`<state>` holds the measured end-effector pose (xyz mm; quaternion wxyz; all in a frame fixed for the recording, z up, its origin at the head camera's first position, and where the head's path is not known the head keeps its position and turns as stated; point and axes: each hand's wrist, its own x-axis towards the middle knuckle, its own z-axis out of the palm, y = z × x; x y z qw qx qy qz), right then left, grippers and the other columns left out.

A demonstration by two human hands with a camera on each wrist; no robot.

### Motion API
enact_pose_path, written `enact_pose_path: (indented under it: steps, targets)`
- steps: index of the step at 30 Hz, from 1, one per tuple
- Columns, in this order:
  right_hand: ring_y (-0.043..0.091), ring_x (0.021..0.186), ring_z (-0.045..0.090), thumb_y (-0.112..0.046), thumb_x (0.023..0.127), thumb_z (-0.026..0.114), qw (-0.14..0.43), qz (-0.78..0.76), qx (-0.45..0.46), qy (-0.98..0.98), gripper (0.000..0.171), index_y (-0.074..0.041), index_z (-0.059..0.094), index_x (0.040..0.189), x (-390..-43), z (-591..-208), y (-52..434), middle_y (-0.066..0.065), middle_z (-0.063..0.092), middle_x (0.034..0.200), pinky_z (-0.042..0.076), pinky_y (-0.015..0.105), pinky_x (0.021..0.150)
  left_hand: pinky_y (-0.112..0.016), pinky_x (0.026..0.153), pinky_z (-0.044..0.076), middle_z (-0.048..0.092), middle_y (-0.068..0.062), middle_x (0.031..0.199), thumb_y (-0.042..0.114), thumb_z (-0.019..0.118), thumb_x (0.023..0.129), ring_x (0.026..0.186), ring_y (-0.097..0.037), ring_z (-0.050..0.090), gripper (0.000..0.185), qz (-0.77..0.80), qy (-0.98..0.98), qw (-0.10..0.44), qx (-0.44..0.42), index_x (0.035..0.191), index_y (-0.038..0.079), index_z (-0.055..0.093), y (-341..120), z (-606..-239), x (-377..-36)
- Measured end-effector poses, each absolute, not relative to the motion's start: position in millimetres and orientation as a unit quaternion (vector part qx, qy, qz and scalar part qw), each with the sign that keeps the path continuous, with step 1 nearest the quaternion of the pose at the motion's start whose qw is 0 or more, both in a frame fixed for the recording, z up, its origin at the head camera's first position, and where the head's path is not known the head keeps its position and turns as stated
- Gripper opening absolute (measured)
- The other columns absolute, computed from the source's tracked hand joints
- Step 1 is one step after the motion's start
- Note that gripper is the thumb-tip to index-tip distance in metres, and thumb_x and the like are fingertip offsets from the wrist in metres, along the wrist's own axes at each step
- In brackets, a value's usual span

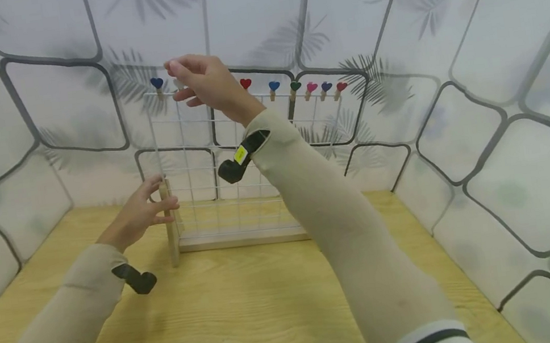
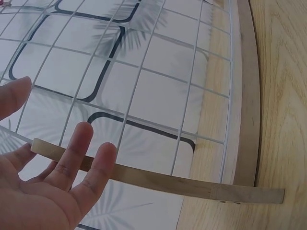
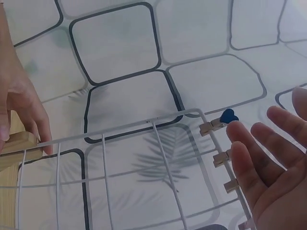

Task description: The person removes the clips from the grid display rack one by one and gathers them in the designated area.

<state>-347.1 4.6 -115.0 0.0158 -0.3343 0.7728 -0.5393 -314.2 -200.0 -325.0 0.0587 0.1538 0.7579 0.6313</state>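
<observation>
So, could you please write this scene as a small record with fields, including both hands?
Rack: white wire grid, upright in a wooden stand
Surface: wood-grain table
Clips: heart-topped clips along the grid's top edge
Heart colours: include blue, red, green, pink
Left hand: at the stand's left post
Right hand: raised at the top edge, near the left-end blue clip

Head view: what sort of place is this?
Probably an indoor tabletop workspace, perhaps a booth: a wood-grain table stands against patterned walls, bearing a white wire grid with heart-topped pegs along its top.
</observation>
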Motion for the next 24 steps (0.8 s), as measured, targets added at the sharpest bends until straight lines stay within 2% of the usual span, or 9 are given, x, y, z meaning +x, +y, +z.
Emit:
enact_pose_path:
  steps: [4, 8, 17, 21, 24]
  targets:
    - [0.014, 0.088, 0.063, -0.029, 0.095, 0.049, 0.015, -0.500, -0.330, 0.801, 0.037, -0.017, 0.050, 0.130, -353.6, -115.1, -10.9, -0.004, 0.053, 0.124, 0.051, 0.023, 0.073, -0.041, 0.087, 0.046, -0.011, -0.017, 0.149, 0.024, 0.057, 0.091, 0.112, -0.032, 0.048, 0.082, 0.629, 0.761, 0.052, 0.148, 0.146, 0.010, -0.002, -201.0, -325.8, -312.2]
    - [0.012, 0.084, 0.063, -0.031, 0.094, 0.050, 0.011, -0.453, -0.316, 0.834, 0.039, -0.020, 0.048, 0.132, -355.7, -112.9, -24.1, -0.007, 0.054, 0.123, 0.051, 0.022, 0.070, -0.043, 0.087, 0.046, -0.009, -0.018, 0.149, 0.023, 0.057, 0.091, 0.112, -0.034, 0.048, 0.081, 0.628, 0.763, 0.049, 0.145, 0.146, 0.009, -0.001, -202.8, -325.2, -310.2]
    - [0.006, 0.073, 0.063, -0.033, 0.095, 0.047, -0.025, -0.370, -0.233, 0.899, 0.035, -0.026, 0.048, 0.129, -358.6, -102.6, -47.5, -0.012, 0.055, 0.118, 0.050, 0.020, 0.062, -0.047, 0.090, 0.043, -0.012, -0.017, 0.149, 0.025, 0.057, 0.091, 0.107, -0.027, 0.052, 0.080, 0.622, 0.768, 0.047, 0.148, 0.147, 0.012, 0.001, -204.6, -320.8, -311.2]
    - [0.006, 0.067, 0.063, -0.032, 0.094, 0.048, -0.040, -0.344, -0.212, 0.914, 0.035, -0.025, 0.050, 0.128, -361.1, -106.2, -49.8, -0.012, 0.056, 0.114, 0.048, 0.019, 0.066, -0.046, 0.091, 0.043, -0.010, -0.018, 0.149, 0.023, 0.057, 0.091, 0.105, -0.025, 0.053, 0.078, 0.625, 0.766, 0.047, 0.145, 0.147, 0.013, 0.003, -202.1, -322.5, -312.3]
    - [0.006, 0.065, 0.063, -0.029, 0.093, 0.051, -0.062, -0.345, -0.203, 0.914, 0.029, -0.022, 0.055, 0.121, -362.5, -110.9, -49.9, -0.010, 0.059, 0.106, 0.046, 0.017, 0.070, -0.046, 0.091, 0.042, -0.009, -0.018, 0.149, 0.023, 0.058, 0.091, 0.104, -0.023, 0.054, 0.078, 0.626, 0.765, 0.047, 0.144, 0.147, 0.014, 0.004, -199.6, -324.6, -313.5]
